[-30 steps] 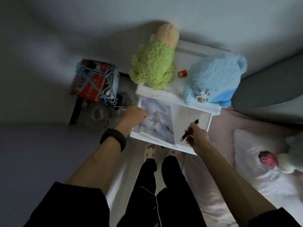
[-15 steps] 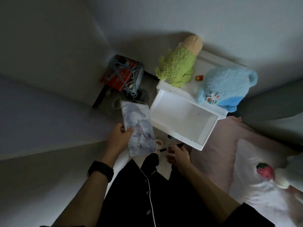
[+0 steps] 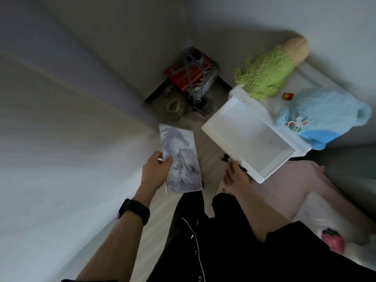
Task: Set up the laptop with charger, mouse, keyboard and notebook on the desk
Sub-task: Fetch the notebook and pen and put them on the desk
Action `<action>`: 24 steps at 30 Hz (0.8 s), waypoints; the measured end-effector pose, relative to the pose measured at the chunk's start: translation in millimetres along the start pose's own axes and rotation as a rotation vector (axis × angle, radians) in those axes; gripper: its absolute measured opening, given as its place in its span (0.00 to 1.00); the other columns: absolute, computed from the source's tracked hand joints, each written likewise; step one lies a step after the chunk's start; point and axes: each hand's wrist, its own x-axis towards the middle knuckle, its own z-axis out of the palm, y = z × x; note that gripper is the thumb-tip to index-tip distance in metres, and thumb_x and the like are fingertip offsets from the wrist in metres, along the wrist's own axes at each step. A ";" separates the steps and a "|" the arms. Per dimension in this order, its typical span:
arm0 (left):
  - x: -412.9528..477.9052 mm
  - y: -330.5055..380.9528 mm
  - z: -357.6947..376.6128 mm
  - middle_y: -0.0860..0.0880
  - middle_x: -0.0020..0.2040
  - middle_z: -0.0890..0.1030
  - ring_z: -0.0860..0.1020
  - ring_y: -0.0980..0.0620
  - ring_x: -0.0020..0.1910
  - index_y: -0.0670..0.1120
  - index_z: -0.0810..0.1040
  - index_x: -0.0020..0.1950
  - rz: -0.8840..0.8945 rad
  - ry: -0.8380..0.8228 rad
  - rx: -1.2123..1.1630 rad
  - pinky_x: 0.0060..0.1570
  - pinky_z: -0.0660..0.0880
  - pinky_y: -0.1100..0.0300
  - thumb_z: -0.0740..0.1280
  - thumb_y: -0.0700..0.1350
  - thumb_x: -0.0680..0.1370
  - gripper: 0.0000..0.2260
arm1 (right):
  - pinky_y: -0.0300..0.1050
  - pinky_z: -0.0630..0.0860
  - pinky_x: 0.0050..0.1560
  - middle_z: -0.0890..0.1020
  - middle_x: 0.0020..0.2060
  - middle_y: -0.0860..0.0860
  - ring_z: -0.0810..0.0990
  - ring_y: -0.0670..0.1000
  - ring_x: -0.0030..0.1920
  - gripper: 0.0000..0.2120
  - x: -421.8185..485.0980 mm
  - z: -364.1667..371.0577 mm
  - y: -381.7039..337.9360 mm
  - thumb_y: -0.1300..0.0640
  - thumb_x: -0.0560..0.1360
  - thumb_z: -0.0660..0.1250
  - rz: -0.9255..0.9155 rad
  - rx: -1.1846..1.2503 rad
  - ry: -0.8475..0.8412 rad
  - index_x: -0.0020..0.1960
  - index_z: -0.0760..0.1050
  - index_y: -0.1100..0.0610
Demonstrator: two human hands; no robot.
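Notebook (image 3: 179, 159) sits in my left hand (image 3: 156, 169), held in the air above the pale floor, left of the open white drawer (image 3: 213, 123) and not touching it. I grip it by its left long edge, a little below the middle: the thumb lies curled on the marbled grey-blue cover, and the other fingers are hidden under it. The cover faces up at the camera. Its long axis runs away from my body, near end just above my dark trousers, far end leaning slightly left toward the wall. The short edges lie roughly crosswise to me.

My right hand (image 3: 236, 178) is to the right of the notebook, apart from it, with a strip of floor between. Its fingers are curled round a dark pen (image 3: 243, 169). The pen lies slantwise, one end poking out left toward the notebook and the other toward the drawer's front wall. That hand hangs just beside the drawer's near corner; whether it touches the wall I cannot tell.

A black band (image 3: 134, 211) wraps my left wrist. Behind the drawer lie a green plush (image 3: 264, 78) and a blue plush (image 3: 325, 117).
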 end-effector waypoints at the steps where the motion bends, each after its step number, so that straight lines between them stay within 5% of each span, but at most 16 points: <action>1: -3.5 -2.9 -0.1 0.51 0.45 0.81 0.80 0.50 0.45 0.47 0.77 0.50 -0.008 0.002 -0.004 0.40 0.73 0.57 0.67 0.53 0.78 0.10 | 0.41 0.66 0.34 0.83 0.34 0.45 0.72 0.47 0.31 0.10 0.3 -1.8 -6.3 0.47 0.79 0.68 -0.009 -0.011 0.003 0.44 0.77 0.52; 8: -11.1 -9.7 -3.5 0.48 0.49 0.82 0.80 0.46 0.49 0.47 0.76 0.54 -0.026 -0.003 0.011 0.51 0.77 0.52 0.66 0.55 0.78 0.12 | 0.39 0.69 0.36 0.84 0.38 0.42 0.77 0.45 0.39 0.08 -13.9 1.4 -76.4 0.46 0.78 0.70 -0.159 -0.090 -0.024 0.46 0.76 0.50; 14: -21.4 -7.1 10.2 0.47 0.48 0.80 0.79 0.47 0.46 0.46 0.74 0.56 -0.047 -0.019 -0.027 0.43 0.71 0.57 0.64 0.53 0.80 0.12 | 0.42 0.76 0.51 0.85 0.52 0.44 0.82 0.47 0.54 0.07 -27.3 4.7 -132.8 0.47 0.77 0.71 -0.230 -0.181 0.030 0.50 0.79 0.50; 24: -39.7 -40.9 19.2 0.50 0.48 0.79 0.78 0.49 0.45 0.47 0.73 0.58 -0.098 -0.035 -0.075 0.42 0.72 0.57 0.62 0.53 0.81 0.11 | 0.43 0.76 0.56 0.86 0.54 0.45 0.82 0.47 0.55 0.09 -28.2 -14.1 -141.5 0.47 0.76 0.72 -0.276 -0.282 0.117 0.50 0.78 0.52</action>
